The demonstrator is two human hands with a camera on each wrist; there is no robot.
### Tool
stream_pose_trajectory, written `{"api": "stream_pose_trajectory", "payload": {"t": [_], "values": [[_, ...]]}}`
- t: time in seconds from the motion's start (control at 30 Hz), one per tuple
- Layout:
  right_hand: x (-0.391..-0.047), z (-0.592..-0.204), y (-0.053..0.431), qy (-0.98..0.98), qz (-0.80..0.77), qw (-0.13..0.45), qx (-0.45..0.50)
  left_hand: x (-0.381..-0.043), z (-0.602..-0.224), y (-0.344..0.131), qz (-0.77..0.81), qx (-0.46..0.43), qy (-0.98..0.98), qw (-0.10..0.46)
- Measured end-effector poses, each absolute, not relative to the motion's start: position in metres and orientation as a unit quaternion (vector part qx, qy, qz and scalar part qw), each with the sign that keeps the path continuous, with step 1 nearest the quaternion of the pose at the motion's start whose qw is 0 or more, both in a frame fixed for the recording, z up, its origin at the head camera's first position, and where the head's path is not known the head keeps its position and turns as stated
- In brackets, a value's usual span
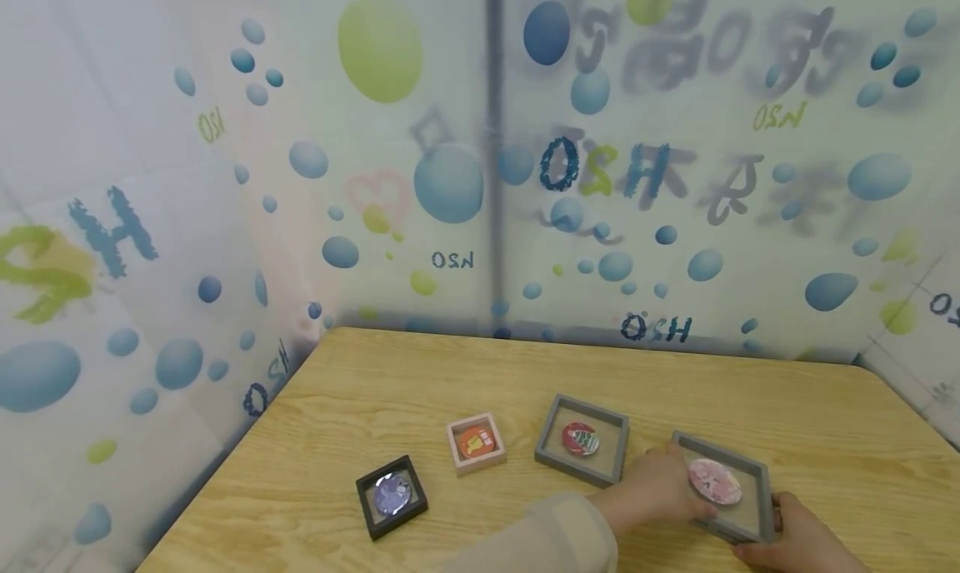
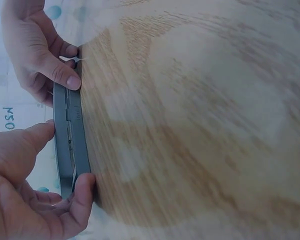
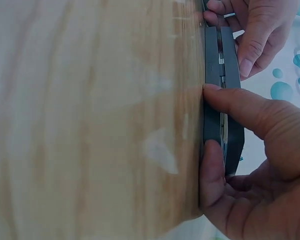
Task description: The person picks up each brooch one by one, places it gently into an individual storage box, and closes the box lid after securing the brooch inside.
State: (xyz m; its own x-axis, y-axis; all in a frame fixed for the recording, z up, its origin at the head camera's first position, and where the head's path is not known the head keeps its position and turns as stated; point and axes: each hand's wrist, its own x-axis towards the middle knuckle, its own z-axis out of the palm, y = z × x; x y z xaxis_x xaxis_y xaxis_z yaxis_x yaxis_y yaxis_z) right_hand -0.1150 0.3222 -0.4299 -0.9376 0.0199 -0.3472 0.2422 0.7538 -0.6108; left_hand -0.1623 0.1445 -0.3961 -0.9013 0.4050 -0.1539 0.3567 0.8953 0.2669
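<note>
A grey square display frame, with a pink round badge inside it, is at the right of the table in the head view. My left hand grips its left side. On its right side my right hand holds the edge between thumb and fingers. Both wrist views show the frame edge-on, with a narrow gap running along its side between two grey layers. Thumb and fingers of the left hand span that edge, and so do those of the right hand.
Left of the held frame lies another grey frame with a red and green badge. Further left are a small pink frame with an orange badge and a black frame with a purple badge. A bubble-printed curtain hangs behind the wooden table.
</note>
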Motion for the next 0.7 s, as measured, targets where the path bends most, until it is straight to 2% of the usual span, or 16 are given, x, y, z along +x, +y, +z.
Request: {"api": "stream_pose_trajectory", "payload": {"t": [0.37, 0.7], "values": [[-0.1163, -0.4297, 0.3230, 0.920, -0.338, 0.178, 0.092, -0.1610, -0.3984, 0.1467, 0.102, 0.189, 0.972, 0.093], [-0.1187, -0.4281, 0.3265, 0.917, -0.337, 0.190, 0.100, -0.1644, -0.4012, 0.1497, 0.099, 0.180, 0.973, 0.109]]}}
